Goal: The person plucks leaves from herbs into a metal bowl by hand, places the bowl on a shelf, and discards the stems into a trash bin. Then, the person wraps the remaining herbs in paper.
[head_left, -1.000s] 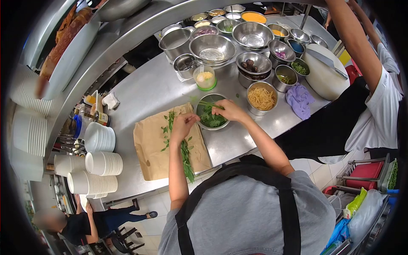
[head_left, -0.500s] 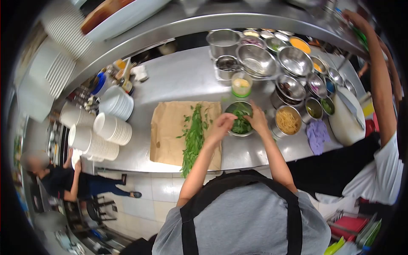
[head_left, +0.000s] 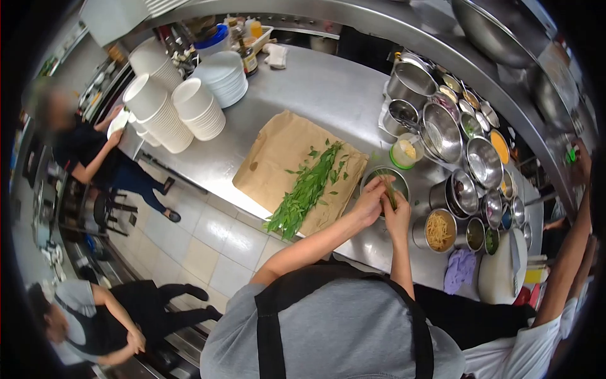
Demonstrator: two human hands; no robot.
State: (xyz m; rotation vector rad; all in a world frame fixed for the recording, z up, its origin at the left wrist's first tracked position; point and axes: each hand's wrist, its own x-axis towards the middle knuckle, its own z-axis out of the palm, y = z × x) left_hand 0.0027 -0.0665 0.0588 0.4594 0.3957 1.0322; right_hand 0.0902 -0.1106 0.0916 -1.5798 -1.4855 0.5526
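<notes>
1. The right hand (head_left: 398, 213) grips thin green stems (head_left: 391, 191) over the metal bowl (head_left: 404, 183); they point away from the body, long axis roughly fore-and-aft.
2. The left hand (head_left: 367, 204) meets it with fingers bent; whether it pinches the stems, I cannot tell.
3. The leafy bunch (head_left: 308, 187) lies left of both, nearer the left hand, on brown paper (head_left: 265, 158) on the counter (head_left: 303, 82).
4. Its long axis slants from the near edge, away and rightward.

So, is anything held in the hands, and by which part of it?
The right hand holds thin stems; which part is gripped cannot be told, as the hold hides it. Whether the left hand grips them too is unclear.
</notes>
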